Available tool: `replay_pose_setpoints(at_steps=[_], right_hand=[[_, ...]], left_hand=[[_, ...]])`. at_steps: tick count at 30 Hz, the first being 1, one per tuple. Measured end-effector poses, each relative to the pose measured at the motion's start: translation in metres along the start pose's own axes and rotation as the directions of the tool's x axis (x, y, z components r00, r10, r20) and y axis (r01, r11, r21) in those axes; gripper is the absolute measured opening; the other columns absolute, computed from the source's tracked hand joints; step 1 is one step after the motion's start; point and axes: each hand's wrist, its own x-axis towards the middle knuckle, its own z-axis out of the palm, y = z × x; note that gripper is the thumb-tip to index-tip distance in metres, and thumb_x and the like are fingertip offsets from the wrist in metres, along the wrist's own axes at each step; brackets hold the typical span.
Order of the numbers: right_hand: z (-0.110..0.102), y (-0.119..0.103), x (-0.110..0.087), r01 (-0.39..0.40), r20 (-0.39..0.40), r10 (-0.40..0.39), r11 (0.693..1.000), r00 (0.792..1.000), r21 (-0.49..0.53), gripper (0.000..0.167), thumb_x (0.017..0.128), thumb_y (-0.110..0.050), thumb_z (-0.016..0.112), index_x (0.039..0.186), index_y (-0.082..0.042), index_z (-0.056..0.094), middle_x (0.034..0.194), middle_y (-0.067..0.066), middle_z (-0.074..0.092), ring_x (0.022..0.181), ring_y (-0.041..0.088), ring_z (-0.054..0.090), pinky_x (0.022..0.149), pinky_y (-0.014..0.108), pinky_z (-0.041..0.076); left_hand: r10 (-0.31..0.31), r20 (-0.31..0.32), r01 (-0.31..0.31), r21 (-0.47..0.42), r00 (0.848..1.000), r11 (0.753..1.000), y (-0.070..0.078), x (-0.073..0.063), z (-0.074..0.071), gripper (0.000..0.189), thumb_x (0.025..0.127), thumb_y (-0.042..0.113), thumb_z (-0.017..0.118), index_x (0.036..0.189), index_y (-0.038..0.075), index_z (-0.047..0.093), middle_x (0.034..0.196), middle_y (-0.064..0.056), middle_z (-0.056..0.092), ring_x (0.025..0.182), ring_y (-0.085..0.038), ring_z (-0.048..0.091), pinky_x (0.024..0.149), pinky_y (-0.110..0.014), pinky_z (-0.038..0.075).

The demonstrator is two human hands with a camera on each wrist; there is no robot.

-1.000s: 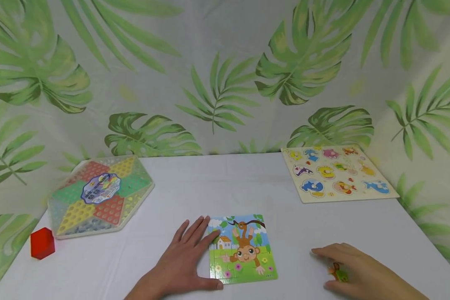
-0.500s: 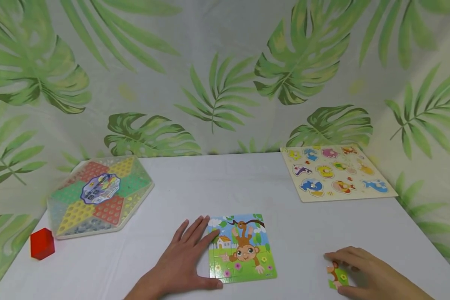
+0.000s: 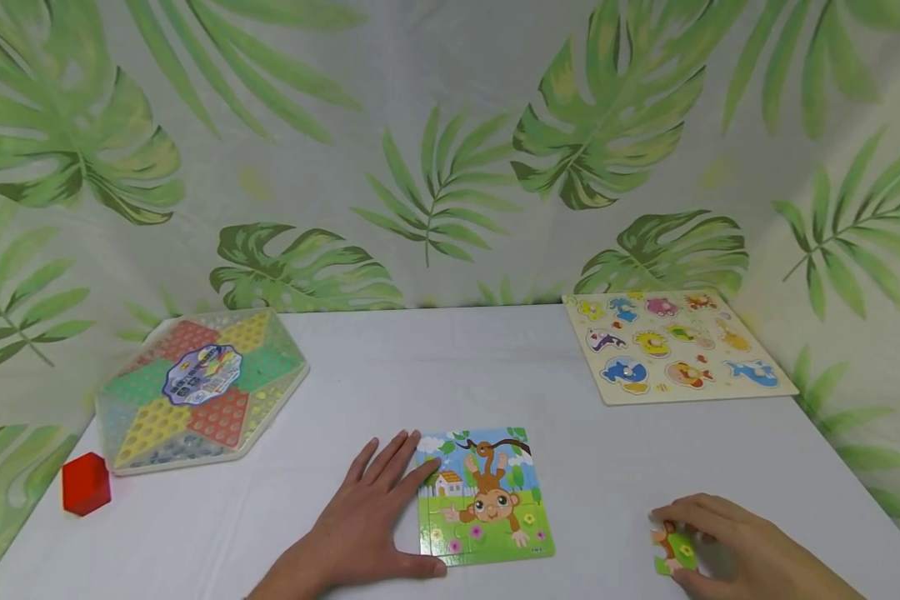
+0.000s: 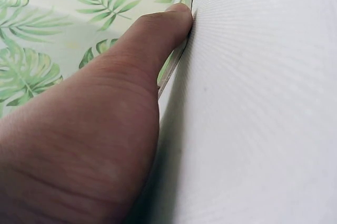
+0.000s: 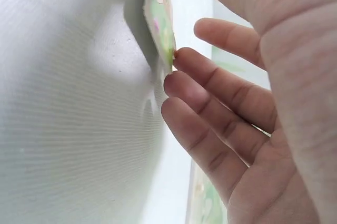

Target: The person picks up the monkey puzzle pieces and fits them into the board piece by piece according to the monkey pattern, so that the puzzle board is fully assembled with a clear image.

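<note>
In the head view, my left hand (image 3: 371, 521) lies flat at the left side of a square monkey jigsaw puzzle (image 3: 487, 500), fingers straight and spread, thumb at its lower left corner. The left wrist view shows the thumb (image 4: 174, 21) against the puzzle's edge. Off to the right, my right hand (image 3: 727, 542) pinches a small jigsaw piece (image 3: 675, 552) printed with brown, green and a yellow flower. Seen from the right wrist, that piece (image 5: 159, 21) is tilted between thumb and fingertips close over the white cloth, and the other fingers are bent loosely beside it.
A board of sea-animal knob pieces (image 3: 660, 350) lies at the back right. At the back left is a hexagonal Chinese checkers set (image 3: 202, 392), with a red block (image 3: 86, 483) in front of it. Leaf-patterned fabric (image 3: 450, 167) hangs behind the white table (image 3: 450, 367).
My right hand has drawn back slightly to the right, and its fingers have closed at the edges of the jigsaw piece, which now shows more fully. My left hand and the puzzle have stayed put.
</note>
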Motion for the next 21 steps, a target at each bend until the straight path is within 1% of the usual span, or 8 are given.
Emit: replay_pose_setpoints(at_steps=[2,7,8,11,14,17,19,21], right_hand=[[-0.002,-0.001,0.001,-0.005,0.006,0.005,1.000,1.000,0.012,0.047,0.083,-0.046,0.085,0.124,-0.033,0.067,0.120,-0.024,0.062,0.101,-0.005,0.057,0.074,0.020,0.055],[-0.009,-0.002,0.006,-0.010,0.048,0.005,0.994,0.999,0.111,0.041,0.086,-0.039,0.084,0.122,-0.031,0.066,0.117,-0.019,0.063,0.087,-0.008,0.052,0.065,0.019,0.050],[-0.010,-0.003,0.007,-0.027,0.050,0.021,0.993,0.999,0.116,0.040,0.087,-0.039,0.084,0.121,-0.032,0.065,0.117,-0.020,0.062,0.087,-0.009,0.052,0.064,0.019,0.049],[-0.014,-0.007,0.012,-0.026,0.012,0.025,0.993,1.000,0.111,0.042,0.085,-0.038,0.086,0.121,-0.030,0.066,0.118,-0.016,0.062,0.086,-0.009,0.053,0.064,0.019,0.051],[-0.017,-0.015,0.021,0.028,-0.069,-0.022,0.995,0.997,0.095,0.048,0.079,-0.033,0.091,0.121,-0.028,0.068,0.119,-0.016,0.062,0.087,-0.008,0.056,0.068,0.015,0.051],[-0.020,-0.027,0.036,0.108,-0.127,-0.096,0.990,0.987,0.095,0.052,0.075,-0.023,0.093,0.120,-0.028,0.069,0.119,-0.016,0.062,0.089,-0.006,0.058,0.072,0.010,0.049],[-0.022,-0.035,0.046,0.144,-0.146,-0.130,0.986,0.981,0.087,0.053,0.074,-0.022,0.093,0.120,-0.030,0.069,0.120,-0.019,0.061,0.092,-0.005,0.059,0.076,0.007,0.047],[-0.024,-0.041,0.056,0.166,-0.136,-0.154,0.982,0.979,0.089,0.049,0.077,-0.026,0.092,0.120,-0.032,0.068,0.120,-0.021,0.060,0.096,-0.003,0.059,0.080,0.006,0.047]], left_hand=[[0.002,0.001,-0.002,-0.004,1.000,1.000,0.000,0.000,0.000,0.116,0.072,0.098,0.049,0.162,0.026,0.035,0.174,-0.006,0.014,0.161,-0.024,0.009,0.128,-0.049,0.003],[0.005,0.003,-0.005,-0.021,1.000,1.000,-0.001,0.000,0.000,0.116,0.072,0.097,0.050,0.162,0.025,0.035,0.174,-0.007,0.013,0.161,-0.025,0.009,0.127,-0.049,0.003],[0.007,0.003,-0.006,-0.022,1.000,1.000,-0.001,0.000,-0.001,0.116,0.072,0.097,0.050,0.162,0.025,0.035,0.174,-0.007,0.013,0.161,-0.025,0.009,0.127,-0.049,0.002],[0.011,-0.003,-0.011,-0.018,1.000,1.000,-0.003,0.000,-0.001,0.117,0.072,0.098,0.050,0.162,0.025,0.035,0.174,-0.007,0.013,0.161,-0.025,0.009,0.127,-0.049,0.002],[0.015,-0.018,-0.015,-0.013,1.000,1.000,-0.003,-0.002,-0.002,0.117,0.072,0.097,0.050,0.161,0.024,0.037,0.174,-0.008,0.015,0.161,-0.026,0.011,0.127,-0.049,0.004],[0.014,-0.022,-0.015,-0.014,1.000,1.000,-0.002,-0.002,-0.002,0.116,0.072,0.097,0.051,0.161,0.023,0.037,0.174,-0.008,0.016,0.161,-0.026,0.011,0.126,-0.048,0.003],[0.016,-0.022,-0.016,-0.013,1.000,1.000,-0.001,-0.002,-0.001,0.116,0.072,0.097,0.051,0.161,0.023,0.037,0.174,-0.008,0.016,0.161,-0.025,0.011,0.127,-0.048,0.003],[0.014,-0.016,-0.015,-0.014,1.000,1.000,-0.001,-0.001,-0.001,0.116,0.072,0.097,0.051,0.161,0.024,0.037,0.174,-0.008,0.015,0.161,-0.025,0.010,0.127,-0.048,0.003]])
